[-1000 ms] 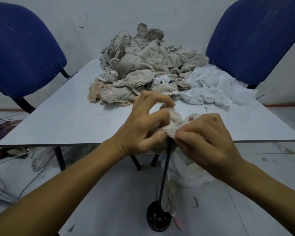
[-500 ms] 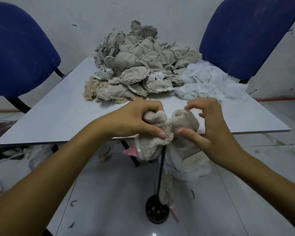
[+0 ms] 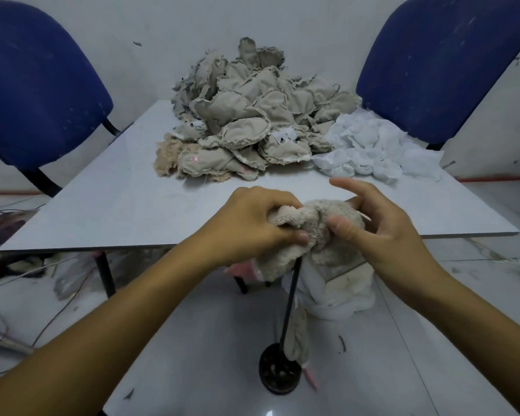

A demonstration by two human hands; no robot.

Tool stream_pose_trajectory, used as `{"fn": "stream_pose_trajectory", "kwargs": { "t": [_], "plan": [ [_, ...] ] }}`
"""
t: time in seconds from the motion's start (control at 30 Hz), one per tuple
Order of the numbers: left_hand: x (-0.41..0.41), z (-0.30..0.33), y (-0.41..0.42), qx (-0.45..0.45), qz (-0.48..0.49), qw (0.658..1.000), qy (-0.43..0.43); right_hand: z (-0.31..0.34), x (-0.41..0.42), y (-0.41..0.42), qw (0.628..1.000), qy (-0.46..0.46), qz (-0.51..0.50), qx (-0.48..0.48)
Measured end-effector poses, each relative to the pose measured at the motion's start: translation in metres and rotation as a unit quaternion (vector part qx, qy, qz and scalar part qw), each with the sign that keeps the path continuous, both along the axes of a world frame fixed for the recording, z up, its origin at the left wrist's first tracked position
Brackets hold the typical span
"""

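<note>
Head view, left hand (image 3: 252,223) clutching beige plush skin (image 3: 309,216), right hand (image 3: 382,232) pinching it, black rod (image 3: 291,295) beneath, fabric pile (image 3: 246,115) behind.

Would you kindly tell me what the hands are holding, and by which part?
A beige plush piece: the left hand grips its upper left end, the right hand pinches its right side.

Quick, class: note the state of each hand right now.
Left hand: closed, gripping the beige plush piece.
Right hand: pinching the same plush piece, index finger raised.
</note>
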State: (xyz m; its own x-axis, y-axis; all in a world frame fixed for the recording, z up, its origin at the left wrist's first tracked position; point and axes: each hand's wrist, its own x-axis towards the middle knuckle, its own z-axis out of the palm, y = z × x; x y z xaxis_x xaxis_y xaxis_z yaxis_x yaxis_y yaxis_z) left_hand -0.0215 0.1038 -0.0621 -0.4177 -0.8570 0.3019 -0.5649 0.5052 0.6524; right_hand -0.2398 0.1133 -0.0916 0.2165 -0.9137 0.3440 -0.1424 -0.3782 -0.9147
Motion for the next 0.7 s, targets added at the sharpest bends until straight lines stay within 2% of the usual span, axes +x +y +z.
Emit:
{"fn": "stream_pose_trajectory", "kwargs": {
  "t": [0.07,0.13,0.2,0.27,0.33,0.43,0.5,0.57,0.63,0.7],
  "plan": [
    [-0.002,-0.001,0.000,-0.072,-0.008,0.996,0.058,0.003,0.002,0.001,0.999,-0.022,-0.029,-0.041],
    [0.003,-0.003,-0.002,-0.089,-0.030,0.993,0.073,0.003,0.000,0.000,0.996,-0.017,-0.021,-0.085],
    [0.008,-0.011,-0.003,-0.015,-0.027,0.999,0.015,-0.001,-0.001,0.000,0.994,0.038,0.015,-0.097],
    [0.009,-0.021,-0.004,0.057,-0.023,0.996,-0.061,-0.010,0.002,-0.001,0.990,0.115,0.035,-0.067],
    [0.007,-0.026,-0.004,0.071,-0.033,0.994,-0.077,-0.017,0.007,-0.003,0.987,0.155,0.025,-0.035],
    [0.001,-0.022,-0.001,0.066,-0.045,0.997,0.001,-0.017,0.007,-0.005,0.986,0.164,0.027,0.001],
    [-0.004,-0.021,0.003,0.006,-0.019,0.997,0.073,-0.013,0.005,-0.004,0.991,0.130,0.040,-0.009],
    [-0.007,-0.021,0.005,-0.075,-0.003,0.991,0.114,-0.010,0.005,-0.001,0.995,0.088,0.010,-0.052],
    [-0.007,-0.024,0.006,-0.108,0.011,0.991,0.080,-0.010,0.003,-0.001,0.986,0.122,-0.032,-0.113],
    [-0.005,-0.030,0.006,-0.059,0.012,0.998,-0.002,-0.014,0.003,-0.003,0.971,0.204,-0.034,-0.122]
  ]
}}
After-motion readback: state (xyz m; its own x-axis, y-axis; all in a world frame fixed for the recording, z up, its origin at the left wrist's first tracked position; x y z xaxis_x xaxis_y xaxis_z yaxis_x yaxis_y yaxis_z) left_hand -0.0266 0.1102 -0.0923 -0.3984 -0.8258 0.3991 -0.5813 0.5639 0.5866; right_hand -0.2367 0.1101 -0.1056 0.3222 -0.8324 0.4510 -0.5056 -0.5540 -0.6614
